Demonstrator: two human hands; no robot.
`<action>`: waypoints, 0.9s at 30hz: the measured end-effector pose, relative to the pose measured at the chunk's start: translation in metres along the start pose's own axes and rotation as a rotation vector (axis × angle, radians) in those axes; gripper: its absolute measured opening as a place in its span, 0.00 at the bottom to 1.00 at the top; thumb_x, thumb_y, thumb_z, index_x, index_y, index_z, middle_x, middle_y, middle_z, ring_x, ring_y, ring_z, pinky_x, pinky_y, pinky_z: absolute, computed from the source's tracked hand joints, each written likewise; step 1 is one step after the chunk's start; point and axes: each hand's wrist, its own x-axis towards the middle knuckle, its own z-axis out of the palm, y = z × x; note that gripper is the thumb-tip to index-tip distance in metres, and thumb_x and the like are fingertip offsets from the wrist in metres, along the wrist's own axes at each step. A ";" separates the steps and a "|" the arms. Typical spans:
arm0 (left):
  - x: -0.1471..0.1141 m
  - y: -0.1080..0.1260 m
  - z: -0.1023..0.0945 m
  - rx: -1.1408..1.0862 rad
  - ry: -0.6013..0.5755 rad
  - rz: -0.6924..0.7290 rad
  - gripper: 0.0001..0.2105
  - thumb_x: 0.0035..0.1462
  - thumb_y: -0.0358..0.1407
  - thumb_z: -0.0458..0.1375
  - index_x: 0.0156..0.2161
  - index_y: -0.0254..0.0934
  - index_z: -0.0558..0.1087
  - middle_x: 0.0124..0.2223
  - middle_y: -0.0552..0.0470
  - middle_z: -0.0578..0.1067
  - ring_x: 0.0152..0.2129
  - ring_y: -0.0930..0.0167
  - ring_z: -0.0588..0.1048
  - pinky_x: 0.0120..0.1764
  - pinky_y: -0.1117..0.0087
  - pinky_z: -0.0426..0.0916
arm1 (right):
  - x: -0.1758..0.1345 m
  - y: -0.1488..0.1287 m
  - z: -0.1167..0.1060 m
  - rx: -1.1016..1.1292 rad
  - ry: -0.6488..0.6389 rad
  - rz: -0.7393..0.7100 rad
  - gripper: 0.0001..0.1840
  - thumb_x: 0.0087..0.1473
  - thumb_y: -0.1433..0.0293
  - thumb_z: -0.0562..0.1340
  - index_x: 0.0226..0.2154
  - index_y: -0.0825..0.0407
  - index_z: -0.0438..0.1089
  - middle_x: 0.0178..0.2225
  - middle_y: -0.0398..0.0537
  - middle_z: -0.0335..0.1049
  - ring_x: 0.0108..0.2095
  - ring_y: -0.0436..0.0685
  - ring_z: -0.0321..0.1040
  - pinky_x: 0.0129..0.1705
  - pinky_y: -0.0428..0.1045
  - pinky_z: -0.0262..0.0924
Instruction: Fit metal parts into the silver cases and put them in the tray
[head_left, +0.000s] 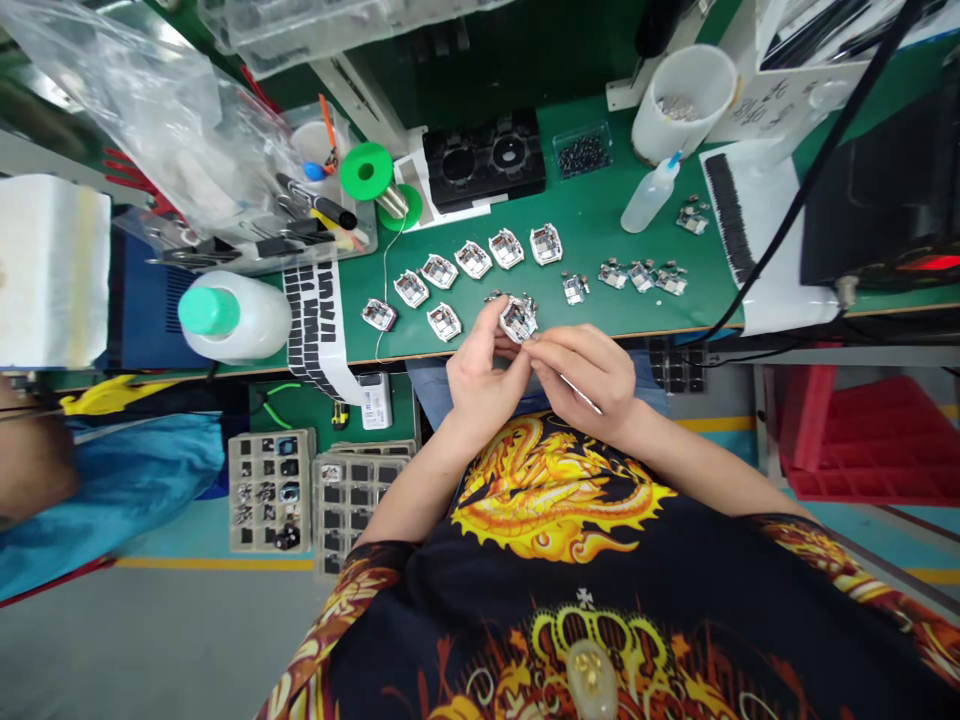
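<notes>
My left hand is closed around a small white watch-shaped housing with electronics inside, held just over the table's front edge. My right hand pinches at the lower right rim of that housing. A thin shiny strip shows under its fingers, too small to name. Beyond my hands, several similar white housings lie in a slanting row, with another housing nearer the edge. One housing with a dark reddish side sits at the row's left end. Loose small circuit boards rest to the right.
A solder spool, a black fixture, a tray of small black parts and a squeeze bottle stand behind. A white bottle is left. A black cable crosses the right. Another person's arm shows far left.
</notes>
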 end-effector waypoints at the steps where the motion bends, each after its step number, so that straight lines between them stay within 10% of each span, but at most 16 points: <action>1: 0.000 0.000 0.000 0.027 -0.001 0.003 0.27 0.64 0.33 0.66 0.67 0.44 0.71 0.45 0.54 0.84 0.34 0.73 0.83 0.42 0.70 0.82 | -0.001 0.001 0.001 -0.022 -0.010 -0.007 0.20 0.68 0.74 0.64 0.60 0.46 0.75 0.48 0.51 0.84 0.44 0.59 0.81 0.44 0.56 0.78; 27: 0.010 0.003 -0.009 -0.529 -0.049 -0.308 0.28 0.58 0.38 0.76 0.62 0.44 0.75 0.42 0.54 0.84 0.30 0.75 0.82 0.34 0.74 0.81 | 0.003 0.001 -0.013 0.121 0.023 0.112 0.21 0.65 0.76 0.65 0.56 0.41 0.80 0.47 0.48 0.82 0.43 0.57 0.81 0.46 0.55 0.79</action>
